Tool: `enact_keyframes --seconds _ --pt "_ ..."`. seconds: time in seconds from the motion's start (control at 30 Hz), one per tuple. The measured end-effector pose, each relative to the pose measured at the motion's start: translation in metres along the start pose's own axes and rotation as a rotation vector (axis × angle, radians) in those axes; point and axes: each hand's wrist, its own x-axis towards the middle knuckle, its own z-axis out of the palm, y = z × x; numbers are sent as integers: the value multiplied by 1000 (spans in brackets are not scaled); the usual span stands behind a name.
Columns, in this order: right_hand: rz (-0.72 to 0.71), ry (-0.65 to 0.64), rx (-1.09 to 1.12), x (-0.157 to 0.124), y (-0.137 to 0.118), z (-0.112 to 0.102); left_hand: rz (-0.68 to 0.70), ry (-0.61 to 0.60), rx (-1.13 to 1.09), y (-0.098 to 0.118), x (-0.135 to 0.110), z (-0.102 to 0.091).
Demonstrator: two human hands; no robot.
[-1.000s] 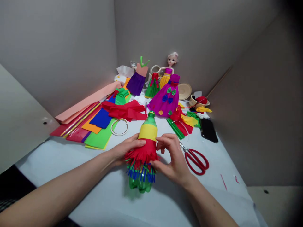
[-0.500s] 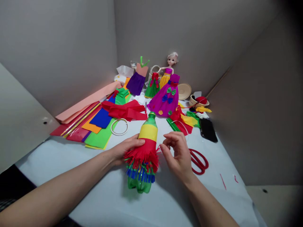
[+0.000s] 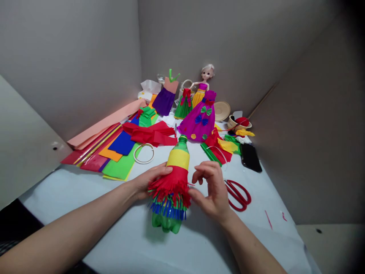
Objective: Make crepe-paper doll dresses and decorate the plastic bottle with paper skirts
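A green plastic bottle (image 3: 166, 222) leans away from me, its neck pointing to the back of the table. Round its upper body runs a yellow paper band (image 3: 178, 159). Below that lies a red paper fringe (image 3: 170, 186), then a blue and green paper fringe (image 3: 167, 210). My left hand (image 3: 154, 179) grips the bottle from the left, thumb on the red paper. Beside the bottle's right side, my right hand (image 3: 210, 190) has thumb and fingers apart near the tips of the red fringe; nothing shows between them.
Red-handled scissors (image 3: 239, 196) lie right of my right hand, a black phone (image 3: 251, 157) beyond. A white ring of tape (image 3: 143, 153) and coloured paper sheets (image 3: 121, 163) are at left. A purple paper dress (image 3: 196, 120) and a doll (image 3: 205, 82) stand at the back.
My right thumb and fingers have parted, and a red strand they were near now sticks out from the fringe. The bottle has shifted very slightly to the left.
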Motion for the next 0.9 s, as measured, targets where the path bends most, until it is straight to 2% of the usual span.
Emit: enact_keyframes --seconds 0.1,0.27,0.53,0.7,0.9 --pt "-10 -10 -67 0 0 1 -2 -26 -13 0 0 0" --pt "337 207 53 2 11 3 -23 -109 -36 -1 0 -5" --pt "727 114 462 -6 19 25 0 -120 -47 -3 4 -11" --pt "779 146 530 -12 24 36 -15 -159 -101 2 5 -17" --pt "774 97 487 -16 19 40 -25 -60 -69 9 5 -28"
